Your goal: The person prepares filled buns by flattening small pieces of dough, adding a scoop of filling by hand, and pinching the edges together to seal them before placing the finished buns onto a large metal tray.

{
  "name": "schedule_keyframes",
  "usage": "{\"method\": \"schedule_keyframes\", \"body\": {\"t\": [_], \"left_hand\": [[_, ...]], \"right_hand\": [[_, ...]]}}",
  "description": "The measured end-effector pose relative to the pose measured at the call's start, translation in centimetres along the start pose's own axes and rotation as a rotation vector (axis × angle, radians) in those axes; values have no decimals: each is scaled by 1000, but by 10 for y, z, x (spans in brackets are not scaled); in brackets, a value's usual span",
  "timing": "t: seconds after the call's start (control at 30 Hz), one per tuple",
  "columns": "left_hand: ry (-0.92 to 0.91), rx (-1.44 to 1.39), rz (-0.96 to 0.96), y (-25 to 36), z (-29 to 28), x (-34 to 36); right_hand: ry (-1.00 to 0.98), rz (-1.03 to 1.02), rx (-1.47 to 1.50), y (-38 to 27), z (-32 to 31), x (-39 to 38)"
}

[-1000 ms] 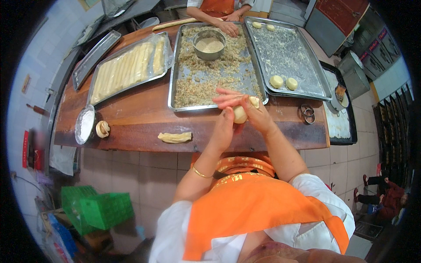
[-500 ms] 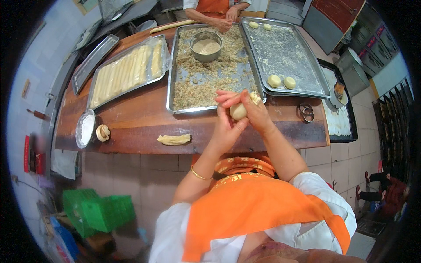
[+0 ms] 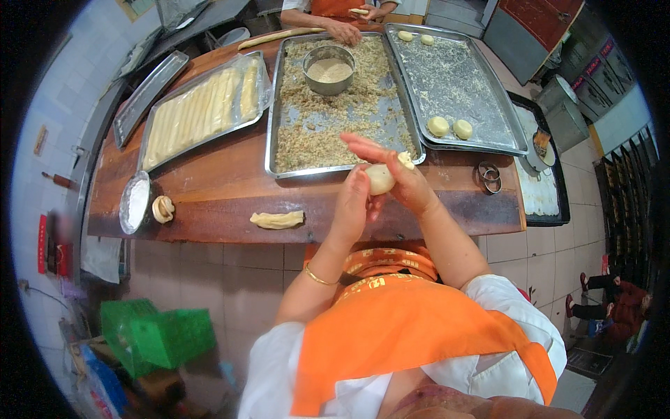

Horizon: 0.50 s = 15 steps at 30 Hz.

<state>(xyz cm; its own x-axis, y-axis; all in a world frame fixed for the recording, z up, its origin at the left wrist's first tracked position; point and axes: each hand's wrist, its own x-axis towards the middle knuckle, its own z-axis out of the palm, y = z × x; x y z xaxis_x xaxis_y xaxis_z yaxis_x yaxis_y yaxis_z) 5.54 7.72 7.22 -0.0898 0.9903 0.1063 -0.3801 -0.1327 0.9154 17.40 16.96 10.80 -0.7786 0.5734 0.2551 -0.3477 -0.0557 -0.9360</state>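
Observation:
A smooth, pale dough ball (image 3: 380,179) sits between my palms, just in front of the filling tray's near edge. My left hand (image 3: 354,200) cups it from the left. Against its other side presses my right hand (image 3: 410,186), fingers stretched forward and to the left over the ball. A small torn scrap of dough (image 3: 405,160) clings by my right hand. Part of the ball is hidden by my fingers. On the wooden table (image 3: 202,199), left of my hands, lies a loose strip of dough (image 3: 277,220).
Crumbly filling and a metal bowl (image 3: 329,85) occupy the middle tray (image 3: 270,150). A floured tray (image 3: 474,87) at right holds several dough balls; wrapped dough rolls (image 3: 202,105) fill the left one. Nearby are metal rings (image 3: 489,177) and a flour bowl (image 3: 137,202). A co-worker's hand (image 3: 343,32) reaches in opposite.
My hands have shifted around the dough ball, the right fingers now straighter and extended over it. Across the table, the co-worker's hands have separated; one holds a small dough piece, the other reaches toward the filling.

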Motion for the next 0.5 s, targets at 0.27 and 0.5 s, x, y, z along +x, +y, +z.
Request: {"method": "schedule_keyframes", "body": {"t": [0.27,0.5], "left_hand": [[190,59,63,-8,20,-2],[195,-426,-3,-13,13,3]], "right_hand": [[196,-130,-702,7,-9,3],[245,230,-691,-15,-15,3]]}}
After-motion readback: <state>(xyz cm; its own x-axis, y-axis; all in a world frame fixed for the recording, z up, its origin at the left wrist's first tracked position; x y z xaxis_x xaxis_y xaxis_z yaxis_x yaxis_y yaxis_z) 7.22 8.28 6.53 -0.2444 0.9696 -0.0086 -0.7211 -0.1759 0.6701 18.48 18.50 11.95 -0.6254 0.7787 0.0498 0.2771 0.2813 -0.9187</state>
